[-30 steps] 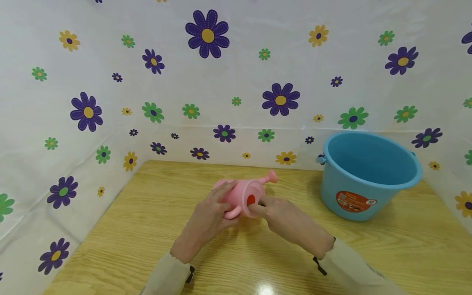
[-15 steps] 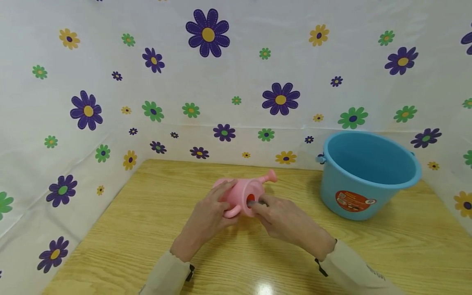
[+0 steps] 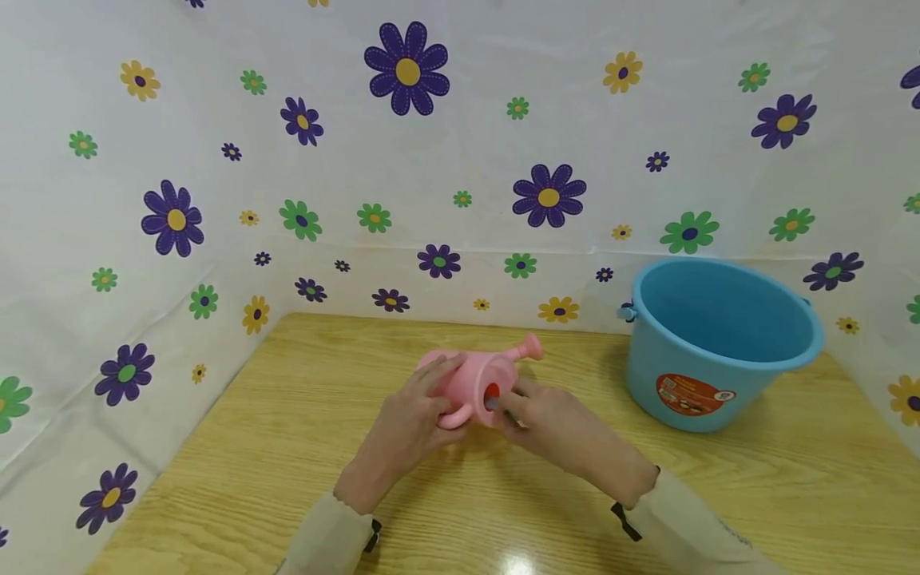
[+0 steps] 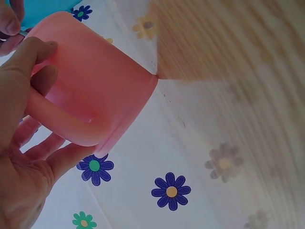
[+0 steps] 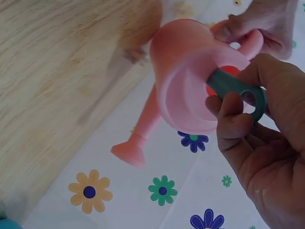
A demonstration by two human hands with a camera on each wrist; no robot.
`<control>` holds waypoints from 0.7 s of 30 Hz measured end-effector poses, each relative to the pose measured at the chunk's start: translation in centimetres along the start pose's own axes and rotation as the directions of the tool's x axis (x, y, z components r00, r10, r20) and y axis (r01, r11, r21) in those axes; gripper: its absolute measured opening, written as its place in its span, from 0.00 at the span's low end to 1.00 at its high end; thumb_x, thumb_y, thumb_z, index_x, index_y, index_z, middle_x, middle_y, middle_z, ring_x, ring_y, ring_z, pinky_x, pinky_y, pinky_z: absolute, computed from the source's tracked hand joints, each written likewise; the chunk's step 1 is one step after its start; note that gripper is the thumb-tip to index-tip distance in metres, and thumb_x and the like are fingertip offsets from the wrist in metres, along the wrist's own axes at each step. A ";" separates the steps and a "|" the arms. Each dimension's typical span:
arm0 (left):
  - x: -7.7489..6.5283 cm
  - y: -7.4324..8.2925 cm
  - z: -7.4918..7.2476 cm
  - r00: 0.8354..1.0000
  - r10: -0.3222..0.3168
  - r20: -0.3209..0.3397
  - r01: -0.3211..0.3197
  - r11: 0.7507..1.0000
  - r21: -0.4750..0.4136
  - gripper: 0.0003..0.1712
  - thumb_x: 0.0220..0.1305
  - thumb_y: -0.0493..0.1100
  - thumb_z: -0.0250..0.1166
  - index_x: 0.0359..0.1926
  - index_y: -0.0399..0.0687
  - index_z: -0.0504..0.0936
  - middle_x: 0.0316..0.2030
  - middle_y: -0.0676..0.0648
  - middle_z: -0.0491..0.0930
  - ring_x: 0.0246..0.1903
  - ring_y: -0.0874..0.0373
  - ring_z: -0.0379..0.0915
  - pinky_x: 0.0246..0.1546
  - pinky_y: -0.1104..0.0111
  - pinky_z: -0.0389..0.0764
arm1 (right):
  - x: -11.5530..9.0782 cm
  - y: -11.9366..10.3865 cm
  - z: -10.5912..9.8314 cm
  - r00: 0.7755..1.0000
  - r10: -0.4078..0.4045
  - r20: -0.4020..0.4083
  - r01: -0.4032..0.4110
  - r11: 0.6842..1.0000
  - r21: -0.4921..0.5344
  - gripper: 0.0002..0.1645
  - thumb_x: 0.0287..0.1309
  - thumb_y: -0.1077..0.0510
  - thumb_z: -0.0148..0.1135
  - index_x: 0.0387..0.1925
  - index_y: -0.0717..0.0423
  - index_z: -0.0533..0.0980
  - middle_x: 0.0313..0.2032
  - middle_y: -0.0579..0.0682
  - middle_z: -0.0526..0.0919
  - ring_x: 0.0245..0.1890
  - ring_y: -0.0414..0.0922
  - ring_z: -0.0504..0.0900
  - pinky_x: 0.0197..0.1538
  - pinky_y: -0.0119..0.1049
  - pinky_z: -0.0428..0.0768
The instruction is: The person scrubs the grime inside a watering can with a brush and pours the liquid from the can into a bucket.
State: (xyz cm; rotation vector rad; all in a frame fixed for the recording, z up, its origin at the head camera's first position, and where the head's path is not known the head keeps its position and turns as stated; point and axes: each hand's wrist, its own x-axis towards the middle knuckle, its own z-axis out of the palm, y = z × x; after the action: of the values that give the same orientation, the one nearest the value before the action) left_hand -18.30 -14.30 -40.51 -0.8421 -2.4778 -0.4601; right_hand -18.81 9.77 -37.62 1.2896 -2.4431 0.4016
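A pink watering can (image 3: 460,385) lies tipped on its side on the table, its round mouth turned towards my right hand. My left hand (image 3: 413,415) grips it at the handle (image 4: 64,121), with the thumb against the body. At the mouth, my right hand (image 3: 549,419) pinches a dark teal-green handle with a looped end (image 5: 231,86). The far end of that handled thing is hidden inside the can, past the opening, where something red (image 5: 230,71) shows.
A big blue bucket (image 3: 679,382) with a red label stands at the right of the wooden table (image 3: 309,375). White cloth (image 3: 460,136) printed with flowers hangs behind and at both sides. The can's spout (image 3: 528,347) points to the back right.
My right fingers, earlier inside the can's opening, have drawn back slightly to the right. A bluish-grey part of the handled thing has come into sight there. The left hand keeps its hold.
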 end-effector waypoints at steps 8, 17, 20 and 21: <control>0.0 0.0 -0.1 1.000 -0.005 0.000 0.006 1.000 -0.013 0.14 0.51 0.42 0.80 0.17 0.45 0.83 0.65 0.42 0.78 0.67 0.41 0.74 0.58 0.56 0.84 | 0.5 0.1 -2.8 0.991 0.088 0.104 -0.109 0.969 0.221 0.04 0.58 0.66 0.67 0.32 0.55 0.83 0.28 0.44 0.80 0.26 0.34 0.70 0.30 0.22 0.72; 0.1 0.0 -0.1 1.000 0.016 -0.004 -0.016 1.000 -0.002 0.17 0.51 0.43 0.80 0.16 0.46 0.81 0.65 0.42 0.78 0.67 0.42 0.74 0.57 0.57 0.84 | 1.5 0.7 -3.8 0.978 0.112 0.177 -0.164 0.934 0.318 0.08 0.55 0.67 0.65 0.23 0.54 0.80 0.20 0.40 0.75 0.22 0.30 0.67 0.28 0.22 0.69; 0.1 0.0 0.0 1.000 0.021 0.004 -0.021 1.000 0.007 0.17 0.52 0.43 0.80 0.16 0.46 0.81 0.66 0.42 0.78 0.67 0.42 0.74 0.58 0.57 0.84 | 1.7 0.7 -3.4 0.973 0.124 0.194 -0.184 0.927 0.327 0.07 0.57 0.66 0.66 0.25 0.55 0.81 0.21 0.41 0.76 0.22 0.31 0.67 0.28 0.22 0.69; 0.1 0.0 0.0 1.000 0.020 0.007 -0.020 1.000 0.008 0.16 0.52 0.43 0.80 0.16 0.46 0.82 0.66 0.42 0.78 0.67 0.42 0.74 0.59 0.57 0.84 | 1.8 0.7 -3.2 0.971 0.131 0.198 -0.192 0.924 0.332 0.07 0.59 0.65 0.67 0.26 0.55 0.81 0.21 0.41 0.76 0.23 0.31 0.68 0.29 0.22 0.70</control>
State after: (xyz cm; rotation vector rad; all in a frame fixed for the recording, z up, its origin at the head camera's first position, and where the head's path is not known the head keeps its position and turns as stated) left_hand -18.30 -14.24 -40.44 -0.8664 -2.4737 -0.4405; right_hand -19.78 10.15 -34.00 1.3046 -2.7257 0.8345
